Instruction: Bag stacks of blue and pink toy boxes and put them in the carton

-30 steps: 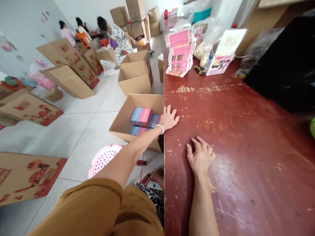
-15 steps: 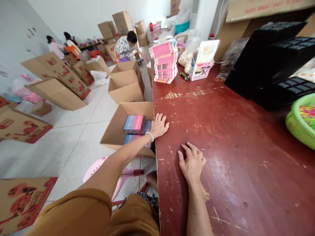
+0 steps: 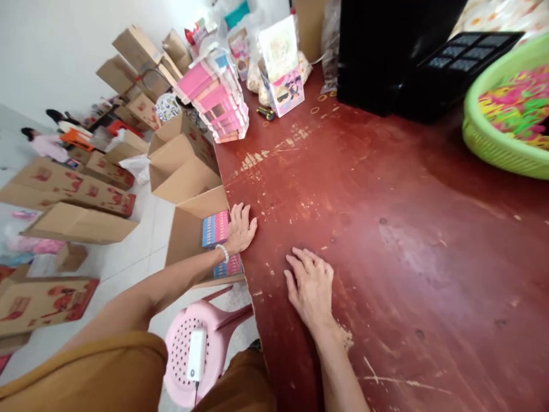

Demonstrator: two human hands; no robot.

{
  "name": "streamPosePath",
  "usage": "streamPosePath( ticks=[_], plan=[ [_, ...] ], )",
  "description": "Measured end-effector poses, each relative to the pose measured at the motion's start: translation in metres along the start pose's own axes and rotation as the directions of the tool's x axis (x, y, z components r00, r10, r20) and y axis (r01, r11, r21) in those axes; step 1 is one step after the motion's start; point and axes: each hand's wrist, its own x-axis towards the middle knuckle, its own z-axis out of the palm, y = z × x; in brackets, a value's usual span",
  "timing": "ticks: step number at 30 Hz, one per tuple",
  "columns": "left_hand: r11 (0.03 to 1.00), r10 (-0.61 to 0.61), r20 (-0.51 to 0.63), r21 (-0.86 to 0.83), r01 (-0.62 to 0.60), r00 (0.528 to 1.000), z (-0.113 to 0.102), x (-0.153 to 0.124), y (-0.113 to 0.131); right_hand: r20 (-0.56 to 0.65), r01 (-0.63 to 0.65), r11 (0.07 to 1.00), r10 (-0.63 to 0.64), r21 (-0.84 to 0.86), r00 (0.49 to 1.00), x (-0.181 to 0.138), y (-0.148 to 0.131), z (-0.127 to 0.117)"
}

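Observation:
My left hand (image 3: 241, 230) rests on the left edge of the red-brown table (image 3: 386, 274), fingers apart, with nothing in it. A beaded bracelet (image 3: 222, 252) circles that wrist. Just beyond the edge, below this hand, stands an open cardboard carton (image 3: 182, 234) holding blue and pink small boxes (image 3: 214, 229), partly hidden by my hand and arm. Farther right, my right hand (image 3: 311, 286) lies on the tabletop with its fingers spread and loosely curved, holding nothing.
A pink stool (image 3: 178, 349) with a white device (image 3: 197, 355) on it stands beside the table. Pink printed cards (image 3: 218, 103) are stacked at the far edge, near a yellow-black cutter (image 3: 266, 113). Black trays (image 3: 386, 57) and a green basket (image 3: 484, 143) sit right.
My view has turned to the right, so the table fills more of it and the stool shows more fully. Both hands stay on the table in much the same pose.

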Motion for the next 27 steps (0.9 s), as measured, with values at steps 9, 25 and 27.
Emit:
streamPosePath(
  ticks=[9,25,27],
  plan=[
    [0.999,0.011,-0.054,-0.033,-0.013,0.998,0.0,-0.001,-0.008,-0.002,-0.045,0.995,0.045,0.093,0.999,-0.001,-0.01,-0.01],
    [0.996,-0.012,0.139,-0.084,0.024,0.99,-0.001,0.002,-0.019,0.255,-0.156,0.983,0.126,0.1,0.959,-0.007,-0.005,-0.023],
    [0.994,-0.035,0.174,-0.099,0.053,0.984,0.003,0.004,-0.021,0.316,-0.179,0.981,0.149,0.07,0.937,-0.005,-0.003,-0.025]
  ],
)
